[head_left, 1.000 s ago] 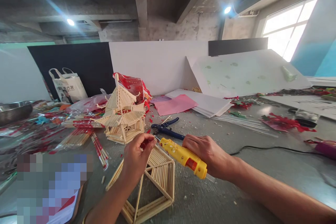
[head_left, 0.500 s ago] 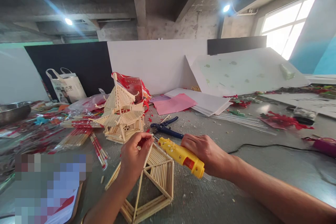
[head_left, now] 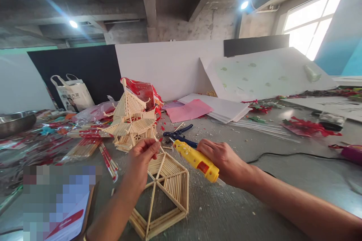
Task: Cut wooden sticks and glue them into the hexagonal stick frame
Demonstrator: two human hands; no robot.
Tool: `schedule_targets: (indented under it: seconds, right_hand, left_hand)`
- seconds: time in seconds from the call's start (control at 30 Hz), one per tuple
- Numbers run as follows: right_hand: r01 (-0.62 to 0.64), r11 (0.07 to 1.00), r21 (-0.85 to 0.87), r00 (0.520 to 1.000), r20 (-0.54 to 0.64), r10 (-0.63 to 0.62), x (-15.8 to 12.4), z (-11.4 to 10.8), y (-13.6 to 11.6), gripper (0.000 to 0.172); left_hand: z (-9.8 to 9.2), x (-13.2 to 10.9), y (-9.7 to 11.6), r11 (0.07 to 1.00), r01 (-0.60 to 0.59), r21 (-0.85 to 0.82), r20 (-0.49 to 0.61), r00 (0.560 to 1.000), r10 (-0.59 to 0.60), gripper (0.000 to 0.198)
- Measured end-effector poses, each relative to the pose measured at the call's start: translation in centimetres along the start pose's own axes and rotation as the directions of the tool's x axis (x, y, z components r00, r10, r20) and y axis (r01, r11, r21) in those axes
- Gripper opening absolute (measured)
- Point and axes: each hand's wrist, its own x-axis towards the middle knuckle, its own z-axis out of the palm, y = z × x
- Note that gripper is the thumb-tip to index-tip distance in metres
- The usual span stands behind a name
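My right hand [head_left: 216, 158] is wrapped round a yellow hot glue gun [head_left: 195, 159], its nozzle pointing up and left. A clear glue stick pokes out of the gun's rear. The thumb and forefinger of my left hand [head_left: 144, 154] pinch a thin wooden stick [head_left: 161, 147], most of it hidden by the fingers. The nozzle is a short way right of these fingertips, apart from them. Under both hands lies a flat six-sided frame of wooden sticks [head_left: 185, 192], with spokes meeting at its middle. Some of its sections are filled with rows of sticks; others are open.
A stick-built pagoda model [head_left: 128, 120] stands behind my left hand. Dark blue pliers [head_left: 183, 141] lie beyond the glue gun. Wrapped stick bundles [head_left: 109, 162] and a partly blurred phone-like device [head_left: 70, 218] are at left. Pink paper [head_left: 189, 110] and a black cable [head_left: 283, 154] lie farther off.
My left hand has drawn slightly up and left from the frame. The glue gun's nozzle has moved up and right, away from the left fingertips.
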Motion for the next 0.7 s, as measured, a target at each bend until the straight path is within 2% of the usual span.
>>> schedule_targets:
  seconds: [0.1,0.27,0.4,0.7]
  right_hand:
    - [0.019,1.000,-0.007,1.000,0.012,-0.019,0.0,0.3,-0.1,0.013]
    - [0.125,0.992,0.020,0.992,0.013,-0.126,0.0,0.4,-1.0,0.012]
    - [0.143,0.989,0.025,0.990,0.008,-0.144,0.0,0.4,-1.2,0.015]
    - [0.148,0.989,0.017,0.989,-0.017,-0.147,-0.2,0.4,-1.0,0.016]
  left_hand:
    - [-0.3,0.2,0.5,0.954,0.132,-0.269,0.022,0.991,-0.131,0.020]
    - [-0.5,0.3,0.8,0.837,0.232,-0.496,0.066,0.971,-0.229,0.016]
    - [-0.4,0.3,0.6,0.791,0.263,-0.553,0.076,0.961,-0.266,0.010]
    - [0.3,-0.3,0.8,0.758,0.292,-0.583,0.088,0.951,-0.298,0.004]
